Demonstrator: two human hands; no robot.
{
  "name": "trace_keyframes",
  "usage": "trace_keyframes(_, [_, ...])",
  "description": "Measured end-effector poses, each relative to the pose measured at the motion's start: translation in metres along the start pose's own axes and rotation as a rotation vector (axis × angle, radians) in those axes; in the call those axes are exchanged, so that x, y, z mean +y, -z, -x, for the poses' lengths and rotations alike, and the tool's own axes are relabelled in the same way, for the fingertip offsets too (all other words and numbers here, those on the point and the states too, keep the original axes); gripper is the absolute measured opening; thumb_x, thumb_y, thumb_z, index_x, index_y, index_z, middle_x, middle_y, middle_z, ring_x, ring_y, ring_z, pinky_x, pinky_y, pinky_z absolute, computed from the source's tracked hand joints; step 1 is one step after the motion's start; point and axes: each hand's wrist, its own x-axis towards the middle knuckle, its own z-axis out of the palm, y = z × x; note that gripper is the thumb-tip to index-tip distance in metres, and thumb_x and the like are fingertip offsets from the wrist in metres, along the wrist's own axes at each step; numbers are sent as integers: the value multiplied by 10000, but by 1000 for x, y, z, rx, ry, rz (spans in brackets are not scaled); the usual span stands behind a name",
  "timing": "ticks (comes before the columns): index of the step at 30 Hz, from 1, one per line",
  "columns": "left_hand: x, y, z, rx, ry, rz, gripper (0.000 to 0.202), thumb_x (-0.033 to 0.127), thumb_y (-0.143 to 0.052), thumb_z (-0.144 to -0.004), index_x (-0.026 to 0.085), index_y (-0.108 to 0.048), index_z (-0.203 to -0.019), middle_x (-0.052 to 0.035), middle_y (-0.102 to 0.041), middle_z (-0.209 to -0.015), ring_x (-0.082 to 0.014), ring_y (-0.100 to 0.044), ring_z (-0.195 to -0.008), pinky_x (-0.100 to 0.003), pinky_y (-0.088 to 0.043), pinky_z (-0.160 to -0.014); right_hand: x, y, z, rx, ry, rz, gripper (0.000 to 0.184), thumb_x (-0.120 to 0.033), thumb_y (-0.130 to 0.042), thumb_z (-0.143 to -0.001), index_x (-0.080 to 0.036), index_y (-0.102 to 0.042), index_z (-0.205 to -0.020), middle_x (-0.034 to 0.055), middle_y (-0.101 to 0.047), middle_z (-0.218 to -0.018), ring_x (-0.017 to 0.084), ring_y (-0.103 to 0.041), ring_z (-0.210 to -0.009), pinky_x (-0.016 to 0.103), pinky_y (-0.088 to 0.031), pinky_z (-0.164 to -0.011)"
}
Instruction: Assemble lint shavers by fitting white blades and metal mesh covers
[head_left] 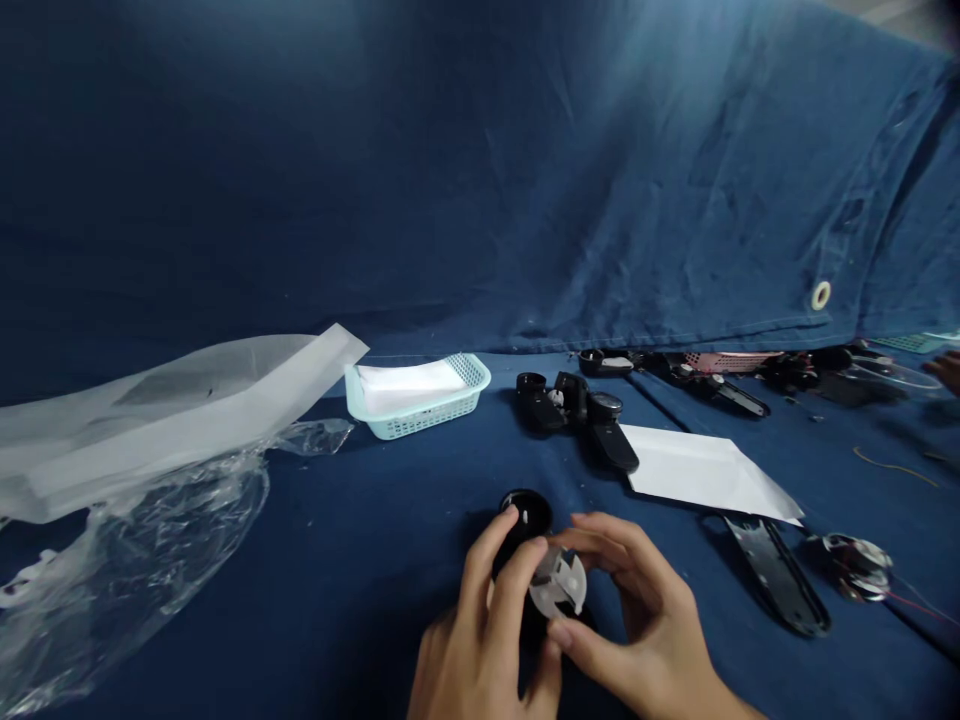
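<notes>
Near the front edge of the view, a black plastic housing (526,512) with a round cup-shaped end sits between my hands. A translucent white plastic disc with cut-outs (559,585) lies over its lower part. My left hand (487,630) is closed around the housing's left side, its fingertips at the cup rim and beside the disc. From the right, my right hand (645,620) curls round the disc, thumb at its lower edge and fingers behind its upper edge. My palms hide much of the housing's lower part.
A mint basket (427,415) holds white paper. Black housings (611,440) rest by a white sheet (705,470). To the right lie a black shell (780,575) and a wired motor-like part (855,565). Plastic wrap (172,540) covers the left. Another person's hand (945,370) shows far right.
</notes>
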Motion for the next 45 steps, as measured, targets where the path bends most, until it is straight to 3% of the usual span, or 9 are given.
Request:
trace_keyframes(5, [3, 8, -4, 72, -14, 79, 492, 148, -532, -843, 307, -460, -1303, -86, -518, -1431, -232, -726, -1005, -305, -664, -661, -2, 2, 0, -45, -29, 1, 608, -163, -775, -670, -304, -556, -1219, 39, -751, -1008, 236, -727, -895, 318, -606, -769])
trace_keyframes(12, [6, 19, -10, 48, 8, 76, 575, 82, -554, -738, 328, -491, -1254, -36, -524, -1432, -239, -719, -967, -336, -662, -627, -3, 0, -3, -102, -98, -73, 581, -133, -757, -672, -328, -572, -1186, 24, -749, -1020, 217, -720, -886, 283, -601, -714])
trace_keyframes(19, [7, 34, -23, 19, 18, 37, 513, 68, -585, -679, 320, -560, -1125, -24, -564, -1376, -184, -726, -785, -253, -570, -437, -2, 0, -2, -132, -141, -181, 599, -117, -734, -698, -315, -541, -1230, 40, -735, -1042, 188, -710, -794, 294, -599, -744])
trace_keyframes(23, [8, 41, -27, -33, -11, 0, 472, 98, -600, -728, 342, -573, -1131, -19, -563, -1376, -183, -731, -770, -346, -630, -572, -3, 1, -4, -197, -160, -208, 589, -129, -730, -718, -305, -523, -1240, 48, -727, -1027, 183, -697, -770, 313, -594, -761])
trace_keyframes(26, [6, 42, -27, -83, -65, -45, 544, 113, -588, -770, 378, -539, -1242, -28, -534, -1408, -221, -740, -874, -417, -644, -663, -3, -1, -2, -173, -183, -249, 613, -148, -727, -710, -322, -511, -1256, 39, -713, -1058, 196, -696, -859, 298, -584, -773])
trace_keyframes(31, [4, 39, -27, -144, -71, -5, 607, 106, -561, -778, 390, -502, -1311, -28, -488, -1449, -228, -732, -953, -388, -652, -697, -3, -3, -1, -181, -202, -256, 637, -139, -739, -707, -347, -507, -1262, 23, -713, -1084, 189, -696, -911, 279, -575, -793])
trace_keyframes(37, [3, 38, -26, -128, -59, 45, 552, 96, -549, -760, 337, -518, -1255, -50, -513, -1426, -183, -736, -854, -320, -650, -657, -3, -3, 0, -179, -217, -305, 644, -120, -729, -699, -342, -505, -1261, 20, -719, -1077, 179, -701, -847, 290, -580, -781])
trace_keyframes(40, [2, 37, -25, -157, -69, 19, 497, 97, -560, -760, 338, -544, -1194, -44, -486, -1457, -214, -739, -898, -362, -649, -684, -1, -4, 1, -176, -230, -300, 646, -129, -738, -698, -341, -501, -1260, 20, -717, -1084, 186, -704, -881, 285, -576, -787])
trace_keyframes(45, [4, 35, -24, -161, -50, -11, 585, 97, -557, -781, 368, -460, -1291, -47, -437, -1500, -232, -734, -916, -417, -646, -667, 0, -2, 2, -168, -223, -293, 644, -116, -738, -693, -341, -500, -1247, 20, -717, -1098, 185, -699, -909, 275, -569, -791])
